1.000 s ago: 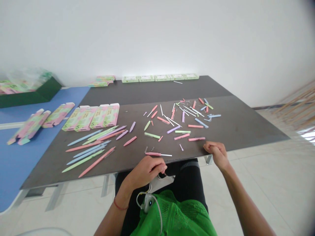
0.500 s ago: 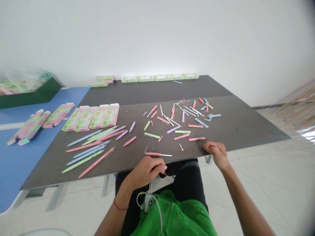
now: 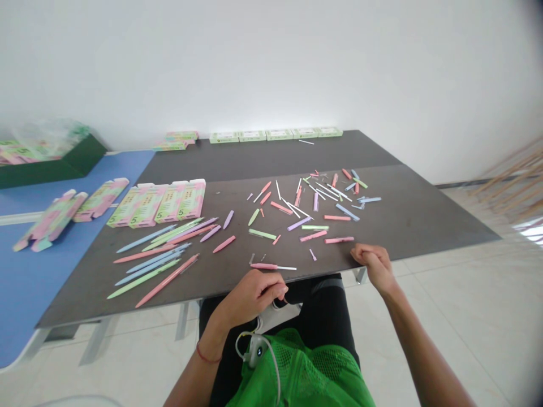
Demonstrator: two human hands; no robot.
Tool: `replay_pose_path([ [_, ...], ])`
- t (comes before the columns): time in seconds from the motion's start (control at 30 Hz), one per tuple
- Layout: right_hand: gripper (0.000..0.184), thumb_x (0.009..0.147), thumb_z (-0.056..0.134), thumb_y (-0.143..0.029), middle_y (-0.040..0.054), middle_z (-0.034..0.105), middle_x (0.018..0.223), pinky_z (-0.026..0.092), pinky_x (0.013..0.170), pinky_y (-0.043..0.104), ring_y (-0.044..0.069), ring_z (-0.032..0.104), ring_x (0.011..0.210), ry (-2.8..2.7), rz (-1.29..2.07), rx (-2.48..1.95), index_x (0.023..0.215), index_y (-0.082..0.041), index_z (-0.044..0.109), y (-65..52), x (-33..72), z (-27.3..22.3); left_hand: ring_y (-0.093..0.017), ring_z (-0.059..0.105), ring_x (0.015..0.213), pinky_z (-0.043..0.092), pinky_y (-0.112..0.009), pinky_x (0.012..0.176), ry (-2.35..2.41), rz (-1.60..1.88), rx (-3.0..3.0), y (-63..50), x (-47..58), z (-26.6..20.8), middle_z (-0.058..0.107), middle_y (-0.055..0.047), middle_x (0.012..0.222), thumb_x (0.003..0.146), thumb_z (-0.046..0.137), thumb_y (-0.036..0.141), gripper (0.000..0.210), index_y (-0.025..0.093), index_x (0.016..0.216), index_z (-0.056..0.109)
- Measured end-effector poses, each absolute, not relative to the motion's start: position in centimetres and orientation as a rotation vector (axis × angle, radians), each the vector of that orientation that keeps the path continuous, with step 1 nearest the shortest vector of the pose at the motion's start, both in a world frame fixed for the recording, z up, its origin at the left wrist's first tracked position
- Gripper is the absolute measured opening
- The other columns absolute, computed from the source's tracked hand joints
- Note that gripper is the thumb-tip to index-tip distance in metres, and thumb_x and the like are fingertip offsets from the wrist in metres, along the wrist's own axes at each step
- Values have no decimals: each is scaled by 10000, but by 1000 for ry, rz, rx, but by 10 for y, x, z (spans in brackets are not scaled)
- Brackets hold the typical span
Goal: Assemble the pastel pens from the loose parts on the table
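Observation:
My left hand [image 3: 258, 293] rests curled at the table's front edge, and no object shows in its fingers. Just above it lies a pink pen barrel [image 3: 263, 265] with a white refill [image 3: 287, 268] sticking out to the right. Further right, my right hand [image 3: 372, 261] is closed in a fist on the same edge, with nothing seen in it. The nearest piece to that hand is a pink pen tube [image 3: 339, 240]. Loose pen parts spread across the middle, among them a green tube [image 3: 262, 233], a purple tube [image 3: 299, 224] and a blue tube [image 3: 347, 212].
Whole pastel pens [image 3: 146, 264] lie in a group at the left. Behind them are several flat pink-green cartons [image 3: 169, 202]. A row of boxes [image 3: 252, 135] stands along the dark table's [image 3: 416, 209] back edge. A green bin [image 3: 82, 158] sits on the blue table [image 3: 25, 305].

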State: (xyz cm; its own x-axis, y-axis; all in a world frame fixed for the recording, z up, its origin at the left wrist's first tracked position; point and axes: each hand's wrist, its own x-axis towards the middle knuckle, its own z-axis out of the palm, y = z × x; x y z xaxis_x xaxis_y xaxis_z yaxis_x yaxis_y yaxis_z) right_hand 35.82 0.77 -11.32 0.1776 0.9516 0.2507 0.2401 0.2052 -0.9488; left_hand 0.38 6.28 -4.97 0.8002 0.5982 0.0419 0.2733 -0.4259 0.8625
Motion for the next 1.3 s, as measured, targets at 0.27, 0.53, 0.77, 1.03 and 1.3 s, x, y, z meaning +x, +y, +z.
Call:
replay_pose_path([
  [0.27, 289, 867, 466, -202, -25, 279, 585, 145, 592, 355, 154, 246, 569, -1315, 769, -1289, 601, -232, 357, 8, 358, -112, -125, 514, 592, 404, -265, 678, 647, 432, 2052, 62, 5, -48, 624, 21, 657, 1056, 497, 245, 346, 185, 745, 636],
  [0.53, 288, 864, 460, -205, -27, 268, 586, 149, 591, 350, 155, 243, 573, -1317, 763, -1298, 601, -236, 346, 8, 357, -112, -126, 526, 626, 398, -257, 693, 660, 414, 2025, 62, 4, -49, 626, 22, 668, 1052, 501, 245, 343, 181, 740, 628],
  [0.77, 290, 868, 459, -220, -31, 269, 581, 157, 583, 348, 150, 246, 565, -1336, 759, -1303, 601, -236, 349, 9, 357, -110, -129, 518, 632, 408, -265, 732, 650, 415, 2025, 63, 5, -49, 634, 21, 685, 1054, 485, 250, 350, 184, 739, 622],
  [1.03, 303, 860, 465, -256, -27, 287, 566, 173, 578, 343, 151, 263, 558, -1392, 748, -1339, 581, -236, 349, 10, 355, -103, -132, 509, 636, 374, -278, 686, 655, 401, 2053, 64, 4, -52, 623, 18, 682, 1060, 469, 279, 368, 178, 746, 630],
  [1.3, 98, 857, 510, -203, 18, 529, 746, 372, 668, 316, 197, 458, 706, -1729, 936, -1303, 776, -214, 564, 12, 348, -46, -135, 518, 657, 386, -282, 733, 649, 406, 2074, 64, 4, -53, 621, 23, 689, 1065, 465, 287, 373, 174, 750, 630],
])
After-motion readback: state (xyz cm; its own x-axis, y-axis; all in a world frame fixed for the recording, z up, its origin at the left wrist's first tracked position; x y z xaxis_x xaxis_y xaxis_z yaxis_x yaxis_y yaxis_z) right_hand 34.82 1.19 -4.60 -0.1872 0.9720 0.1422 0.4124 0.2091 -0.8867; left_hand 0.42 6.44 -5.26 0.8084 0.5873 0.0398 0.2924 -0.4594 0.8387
